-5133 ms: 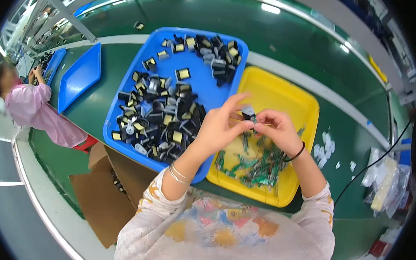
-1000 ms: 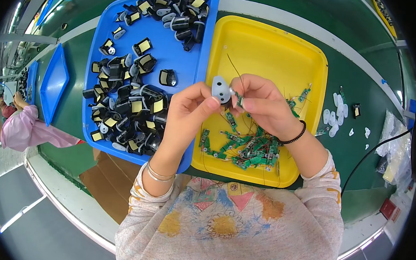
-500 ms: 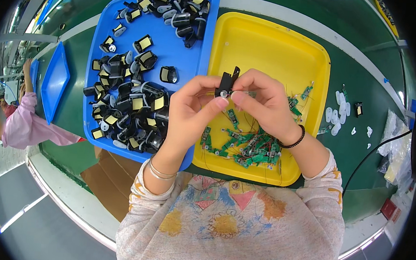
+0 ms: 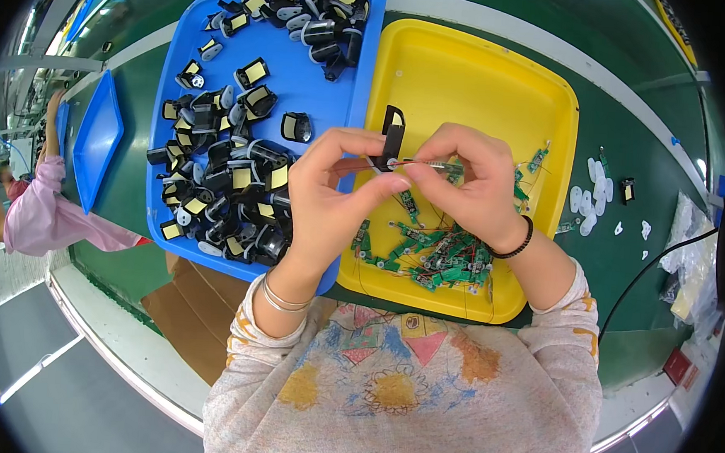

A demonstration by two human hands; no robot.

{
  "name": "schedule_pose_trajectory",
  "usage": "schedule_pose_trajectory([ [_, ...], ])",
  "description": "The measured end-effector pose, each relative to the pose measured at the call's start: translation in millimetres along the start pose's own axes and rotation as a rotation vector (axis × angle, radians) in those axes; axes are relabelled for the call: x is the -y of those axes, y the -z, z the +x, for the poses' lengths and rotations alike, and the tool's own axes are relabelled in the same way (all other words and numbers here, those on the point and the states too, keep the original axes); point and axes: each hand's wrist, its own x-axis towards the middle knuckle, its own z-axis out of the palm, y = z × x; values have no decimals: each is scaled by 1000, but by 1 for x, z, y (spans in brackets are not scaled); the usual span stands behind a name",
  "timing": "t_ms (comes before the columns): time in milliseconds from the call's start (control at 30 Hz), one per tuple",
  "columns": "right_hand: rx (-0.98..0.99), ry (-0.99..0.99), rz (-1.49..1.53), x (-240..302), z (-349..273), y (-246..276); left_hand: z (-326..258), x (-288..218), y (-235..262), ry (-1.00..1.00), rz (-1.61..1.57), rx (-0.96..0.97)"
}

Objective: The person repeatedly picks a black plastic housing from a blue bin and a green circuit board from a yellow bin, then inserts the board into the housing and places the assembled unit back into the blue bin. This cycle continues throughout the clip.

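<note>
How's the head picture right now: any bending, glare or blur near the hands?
Head view: fisheye bends the white strip and blackens the corners; head view: bright lights glare at upper left, away from the hands; head view: left hand and right hand look fairly sharp, but the black part shows little detail.

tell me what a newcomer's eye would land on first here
Probably the bright yellow tray near the centre, with green circuit boards heaped in its near part, and the big blue tray to its left, strewn with black plastic parts. Above the yellow tray's left side, the left hand holds a black piece while the right hand pinches thin red wires beside it.
</note>
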Motion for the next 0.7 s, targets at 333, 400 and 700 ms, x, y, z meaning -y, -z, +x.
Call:
schedule_pose_trajectory([
  [333, -81, 176, -219, 3, -1, -3, 0, -2, 0, 64, -149, 56],
  [400, -99, 208, -232, 3, -1, -3, 1, -4, -1, 57, -189, 80],
  [700, -94, 352, -206, 3, -1, -3, -1, -3, 1, -5, -248, 108],
])
